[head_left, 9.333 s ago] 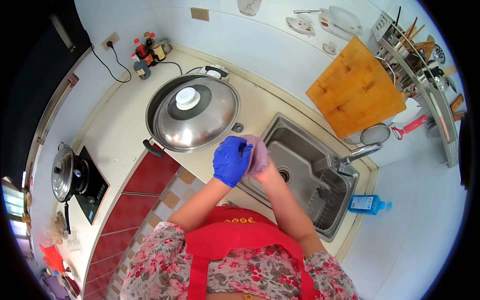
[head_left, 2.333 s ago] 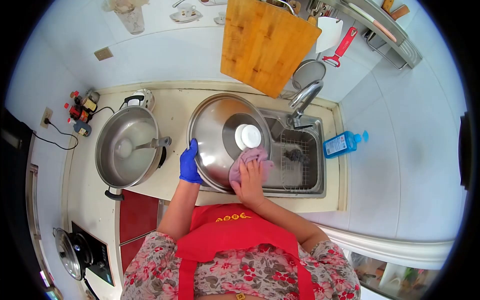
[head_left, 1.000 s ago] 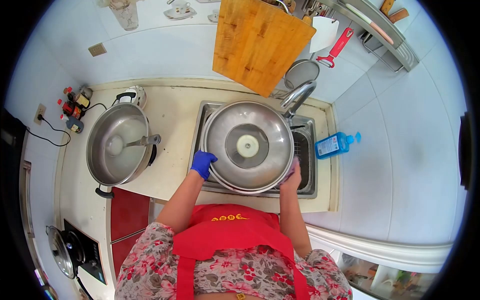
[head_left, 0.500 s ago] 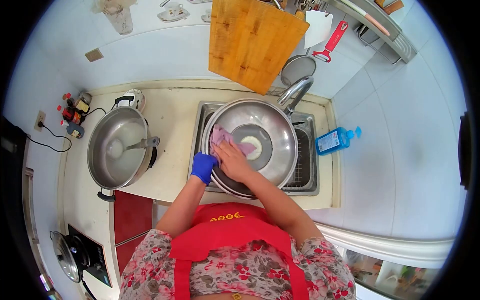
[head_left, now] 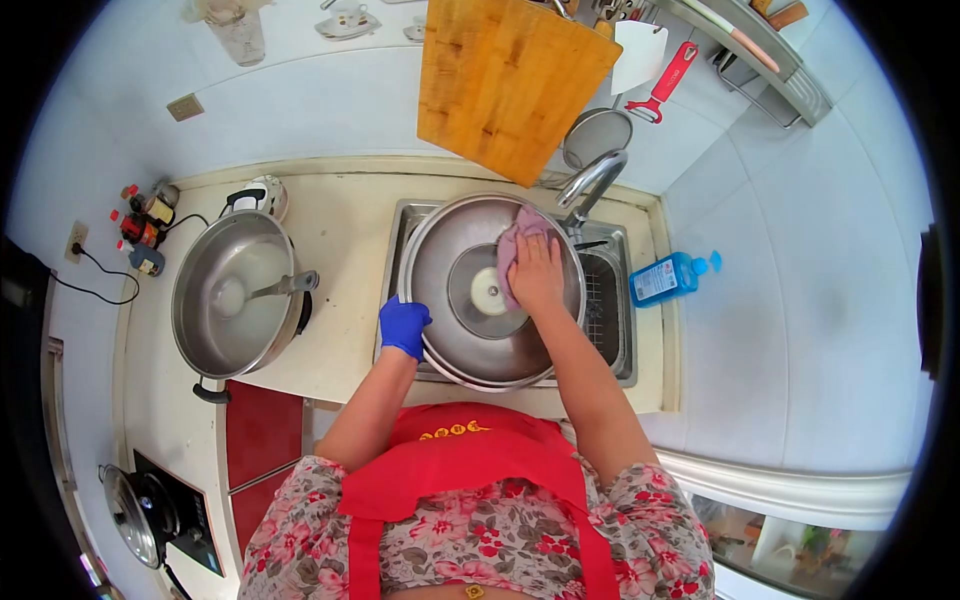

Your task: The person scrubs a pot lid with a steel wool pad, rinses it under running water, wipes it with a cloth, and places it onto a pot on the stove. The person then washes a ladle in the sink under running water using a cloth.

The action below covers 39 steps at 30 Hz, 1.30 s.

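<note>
A large round steel pot lid (head_left: pixel 450 335) with a darker middle disc, a pale round piece and a small screw at its centre lies over the sink (head_left: pixel 625 345). My left hand (head_left: pixel 404 328), in a blue glove, is closed on the lid's left rim. On the lid's upper right part, my bare right hand (head_left: pixel 537 268) presses a pink cloth (head_left: pixel 516 250) against the metal. Part of the cloth is hidden under the fingers. Behind the lid's upper right edge stands the tap (head_left: pixel 600 180).
Left on the counter is a wide steel pan (head_left: pixel 200 320) with a ladle (head_left: pixel 285 287) in it. A blue soap bottle (head_left: pixel 665 280) is right of the sink. A wooden cutting board (head_left: pixel 510 85) hangs behind. Several sauce bottles (head_left: pixel 145 225) stand far left.
My right hand and the cloth have moved from the lid's left side to its upper right. The lid has shifted slightly left and changed its tilt. My left hand still grips the left rim.
</note>
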Tool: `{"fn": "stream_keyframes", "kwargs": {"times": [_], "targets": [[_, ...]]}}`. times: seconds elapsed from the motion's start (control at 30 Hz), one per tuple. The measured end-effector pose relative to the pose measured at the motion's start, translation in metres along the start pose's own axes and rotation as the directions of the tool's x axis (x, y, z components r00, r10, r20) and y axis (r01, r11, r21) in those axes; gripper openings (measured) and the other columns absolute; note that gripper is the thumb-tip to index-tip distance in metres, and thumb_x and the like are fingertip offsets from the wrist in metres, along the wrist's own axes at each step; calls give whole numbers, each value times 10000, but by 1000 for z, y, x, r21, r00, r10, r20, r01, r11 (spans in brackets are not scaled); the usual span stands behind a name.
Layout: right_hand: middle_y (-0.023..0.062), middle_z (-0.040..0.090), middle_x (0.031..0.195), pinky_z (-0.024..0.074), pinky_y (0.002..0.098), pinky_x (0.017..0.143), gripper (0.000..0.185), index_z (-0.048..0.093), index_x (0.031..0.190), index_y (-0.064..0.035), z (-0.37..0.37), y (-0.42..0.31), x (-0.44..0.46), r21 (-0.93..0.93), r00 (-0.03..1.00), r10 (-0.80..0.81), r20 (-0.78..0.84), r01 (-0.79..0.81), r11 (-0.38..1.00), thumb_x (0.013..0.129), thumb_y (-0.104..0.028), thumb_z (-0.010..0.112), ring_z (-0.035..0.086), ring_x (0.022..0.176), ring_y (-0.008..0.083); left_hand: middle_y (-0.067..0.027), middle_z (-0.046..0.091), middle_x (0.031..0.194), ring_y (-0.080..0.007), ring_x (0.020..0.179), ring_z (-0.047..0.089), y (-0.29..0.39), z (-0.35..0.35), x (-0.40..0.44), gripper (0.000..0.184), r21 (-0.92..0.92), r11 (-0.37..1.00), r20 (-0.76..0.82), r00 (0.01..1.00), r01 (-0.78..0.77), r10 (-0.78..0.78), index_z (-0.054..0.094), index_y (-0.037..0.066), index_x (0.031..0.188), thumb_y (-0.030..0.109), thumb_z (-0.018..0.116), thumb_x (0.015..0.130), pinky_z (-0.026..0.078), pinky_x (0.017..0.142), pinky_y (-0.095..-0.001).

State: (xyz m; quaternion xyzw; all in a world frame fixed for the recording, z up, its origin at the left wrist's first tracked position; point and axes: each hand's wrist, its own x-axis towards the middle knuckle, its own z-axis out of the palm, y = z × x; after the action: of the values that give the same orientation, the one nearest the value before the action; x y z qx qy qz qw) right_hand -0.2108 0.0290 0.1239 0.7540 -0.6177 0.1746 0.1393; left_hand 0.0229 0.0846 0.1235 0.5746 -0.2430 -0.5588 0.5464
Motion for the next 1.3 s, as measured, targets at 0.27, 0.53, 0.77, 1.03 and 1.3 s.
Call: {"fn": "stream_keyframes", "kwargs": {"times": [0.27, 0.53, 0.77, 1.03, 1.3], "targets": [[249, 491, 1093, 238, 429, 1012, 502, 488, 1094, 87, -29, -21, -67, -226, 985, 96, 143, -61, 972, 733, -261, 522, 438, 1087, 359, -59, 508, 585, -155, 496, 472, 25, 4, 8, 146, 17, 999, -90, 995, -45, 46, 561, -5, 716, -29, 538, 574, 380, 452, -285], [203, 526, 1014, 351, 446, 857, 470, 508, 1093, 58, -73, -113, -80, 405, 942, -110, 318, -30, 914, 765, -277, 552, 486, 957, 351, -53, 506, 583, -150, 499, 472, 27, 11, 8, 131, 41, 992, -136, 982, -123, 127, 553, -4, 714, -51, 535, 593, 372, 444, -279], [94, 517, 993, 389, 361, 783, 386, 526, 1095, -35, -58, -105, -83, 569, 903, -429, 25, 340, 749, 732, -153, 575, 485, 914, 250, -75, 522, 570, -164, 483, 493, 32, -10, 15, 124, 131, 983, -123, 982, -127, 143, 535, -10, 705, -32, 547, 584, 413, 453, -290], [23, 539, 958, 412, 363, 723, 328, 561, 1058, -113, -50, -4, -87, 522, 729, -683, 38, 569, 636, 734, -106, 513, 521, 834, 212, -71, 519, 574, -179, 481, 495, 51, -33, 23, 169, 338, 930, -16, 987, -144, 158, 551, -15, 713, -36, 555, 545, 419, 450, -313], [67, 568, 938, 438, 343, 758, 233, 613, 962, -101, -64, 43, -56, 302, 988, -130, 85, 99, 948, 749, -75, 524, 538, 865, 249, -64, 541, 599, -162, 502, 501, 49, -35, 19, 177, 353, 924, -1, 987, -148, 159, 575, -22, 739, -14, 559, 562, 414, 466, -305]]}}
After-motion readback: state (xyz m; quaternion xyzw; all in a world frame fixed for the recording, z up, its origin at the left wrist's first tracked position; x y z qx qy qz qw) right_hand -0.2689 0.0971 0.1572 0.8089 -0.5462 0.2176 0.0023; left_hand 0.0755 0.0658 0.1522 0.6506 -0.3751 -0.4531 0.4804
